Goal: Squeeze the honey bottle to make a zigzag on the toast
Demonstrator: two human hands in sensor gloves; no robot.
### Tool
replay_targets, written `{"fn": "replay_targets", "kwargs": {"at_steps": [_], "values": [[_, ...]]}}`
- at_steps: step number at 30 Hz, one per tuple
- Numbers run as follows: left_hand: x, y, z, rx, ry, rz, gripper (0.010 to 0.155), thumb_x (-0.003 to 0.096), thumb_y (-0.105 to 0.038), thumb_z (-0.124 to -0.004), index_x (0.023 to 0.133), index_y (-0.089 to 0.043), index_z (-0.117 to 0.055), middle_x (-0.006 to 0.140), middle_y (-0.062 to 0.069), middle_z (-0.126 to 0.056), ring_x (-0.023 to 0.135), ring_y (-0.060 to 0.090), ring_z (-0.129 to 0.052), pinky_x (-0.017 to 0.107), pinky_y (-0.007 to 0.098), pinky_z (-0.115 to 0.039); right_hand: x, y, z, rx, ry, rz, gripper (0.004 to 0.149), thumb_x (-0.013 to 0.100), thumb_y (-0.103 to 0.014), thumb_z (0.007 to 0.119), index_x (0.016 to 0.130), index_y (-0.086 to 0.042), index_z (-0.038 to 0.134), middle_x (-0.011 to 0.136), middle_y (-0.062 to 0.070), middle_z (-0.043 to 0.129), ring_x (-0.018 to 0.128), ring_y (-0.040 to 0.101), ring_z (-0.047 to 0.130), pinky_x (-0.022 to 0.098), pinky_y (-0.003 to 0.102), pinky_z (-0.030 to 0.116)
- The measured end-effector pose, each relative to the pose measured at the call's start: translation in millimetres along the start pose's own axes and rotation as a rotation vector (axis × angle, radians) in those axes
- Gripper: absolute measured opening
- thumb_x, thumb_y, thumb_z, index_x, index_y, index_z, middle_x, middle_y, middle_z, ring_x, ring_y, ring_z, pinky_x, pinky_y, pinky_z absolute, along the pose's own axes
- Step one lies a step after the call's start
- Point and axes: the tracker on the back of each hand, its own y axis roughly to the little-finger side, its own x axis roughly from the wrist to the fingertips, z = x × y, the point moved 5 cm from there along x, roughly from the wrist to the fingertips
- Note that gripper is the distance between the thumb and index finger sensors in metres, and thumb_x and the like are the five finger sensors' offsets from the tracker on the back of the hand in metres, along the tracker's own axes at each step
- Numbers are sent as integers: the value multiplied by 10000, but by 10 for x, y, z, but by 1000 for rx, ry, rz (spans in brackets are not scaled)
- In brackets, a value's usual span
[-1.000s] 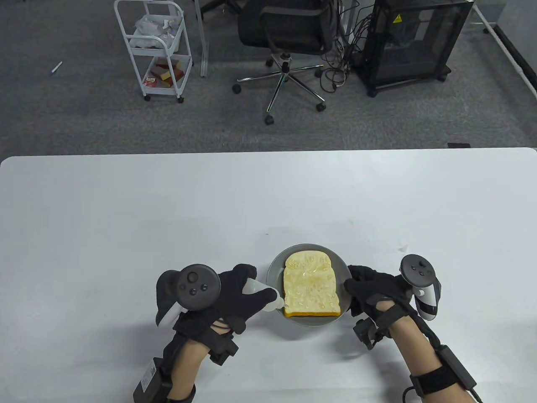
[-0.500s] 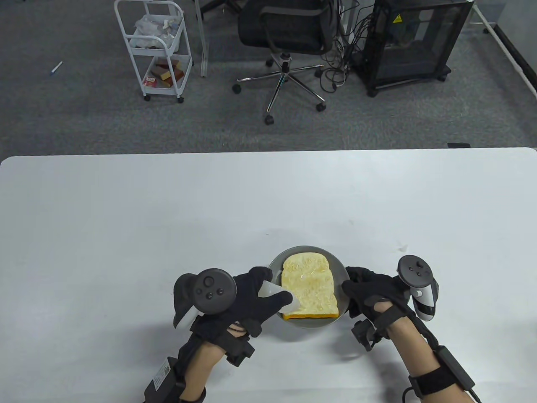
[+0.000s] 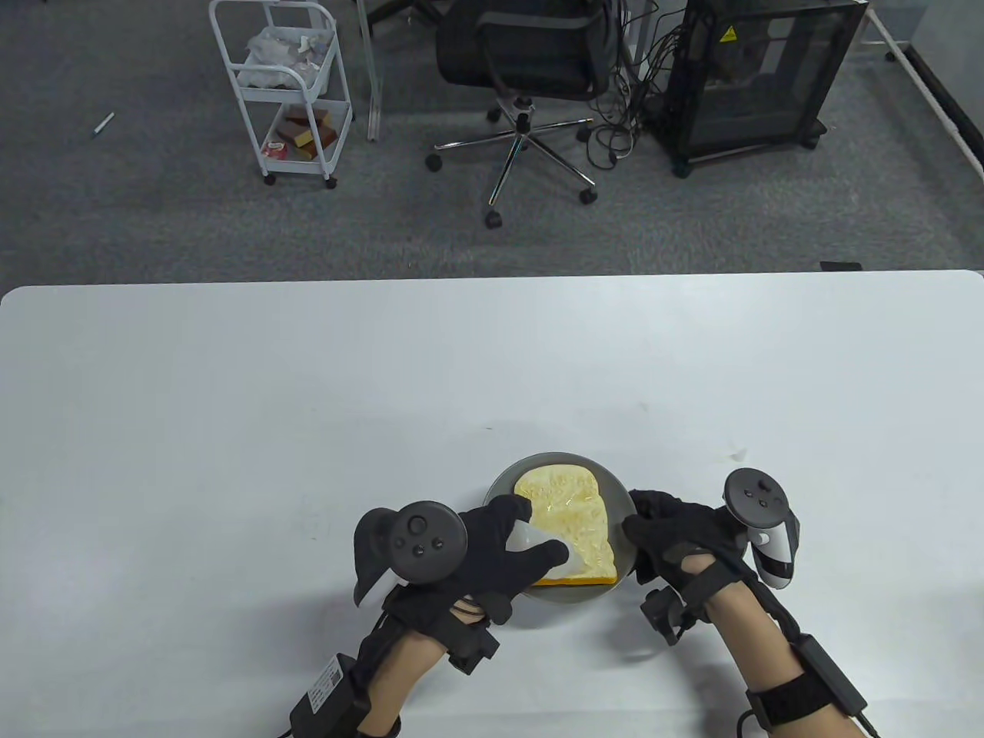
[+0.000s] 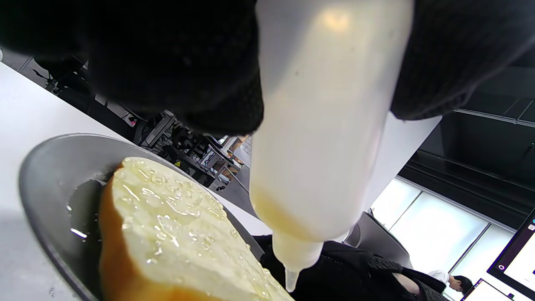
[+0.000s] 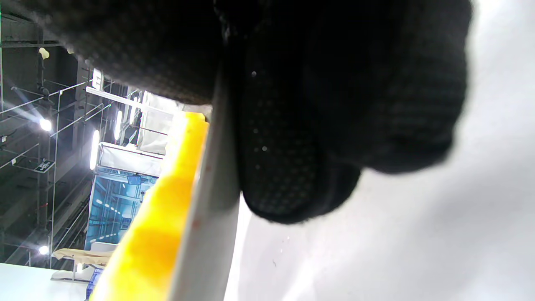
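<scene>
A slice of toast [image 3: 567, 507] with an orange crust lies on a grey plate [image 3: 503, 482] near the table's front edge. Its top glistens with honey, also in the left wrist view [image 4: 175, 234]. My left hand [image 3: 500, 550] grips a translucent squeeze bottle [image 3: 550, 550], nozzle down over the toast's near left part. In the left wrist view the bottle [image 4: 326, 125] points down with its tip [image 4: 291, 281] just above the toast. My right hand [image 3: 669, 534] holds the plate's right rim; in the right wrist view its fingers [image 5: 292, 138] grip the plate's rim [image 5: 209, 217].
The white table [image 3: 307, 384] stretches far and to both sides of the plate. Beyond it on the floor are a white cart [image 3: 288, 84], an office chair [image 3: 530, 69] and a black cabinet [image 3: 761, 77].
My left hand has moved right with the bottle, from the toast's left edge to over its near left part. The right hand and plate have shifted slightly left.
</scene>
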Motion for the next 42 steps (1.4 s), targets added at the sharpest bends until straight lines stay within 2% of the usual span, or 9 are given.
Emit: {"fn": "replay_targets", "kwargs": {"at_steps": [11, 16, 21, 23, 28, 33, 42], "values": [[46, -38, -35, -58, -3, -5, 735, 491, -700, -887, 902, -103, -768, 578, 180, -1017, 209, 193, -1022, 260, 448, -873, 14, 12, 41, -2, 3, 5, 568, 460, -228, 876, 913, 84, 732, 625, 191, 1023, 314, 266, 1145, 160, 283, 1002], [5, 52, 162, -130, -95, 3, 740, 491, -695, -885, 922, -108, -749, 626, 188, -1013, 250, 202, -1036, 274, 450, -873, 26, 3, 22, 16, 19, 6, 568, 464, -227, 872, 918, 81, 726, 632, 191, 1019, 322, 270, 1143, 167, 286, 1001], [-121, 310, 446, -271, -206, 41, 745, 493, -666, -893, 940, -97, -717, 685, 218, -985, 308, 227, -1042, 296, 467, -864, 82, -49, -83, 44, 59, 25, 565, 474, -218, 858, 934, 74, 709, 659, 196, 1006, 351, 285, 1135, 187, 299, 998], [-191, 438, 541, -292, -219, 54, 746, 493, -674, -888, 943, -104, -713, 690, 209, -986, 312, 213, -1047, 297, 459, -870, 134, -92, -130, 30, 76, 48, 560, 477, -214, 854, 940, 63, 707, 668, 195, 1004, 361, 291, 1133, 194, 307, 997], [-365, 882, 704, -507, -315, 69, 745, 495, -664, -890, 950, -105, -700, 710, 215, -972, 336, 223, -1044, 310, 466, -864, 404, -174, -161, -20, 119, 106, 547, 483, -211, 851, 949, 42, 715, 680, 196, 1006, 377, 303, 1131, 204, 316, 999], [-415, 1275, 645, -692, -303, 121, 748, 501, -661, -889, 952, -95, -697, 711, 221, -967, 335, 232, -1039, 308, 471, -858, 736, -132, -94, -30, 142, 186, 527, 480, -210, 855, 938, 26, 744, 681, 193, 1016, 386, 307, 1132, 211, 324, 1000], [-422, 1474, 631, -760, -312, 160, 746, 505, -670, -877, 946, -93, -702, 696, 214, -974, 317, 220, -1038, 298, 462, -862, 1127, -94, 43, -120, 199, 285, 505, 474, -216, 854, 925, -2, 778, 683, 184, 1027, 396, 308, 1135, 222, 327, 1002]]}}
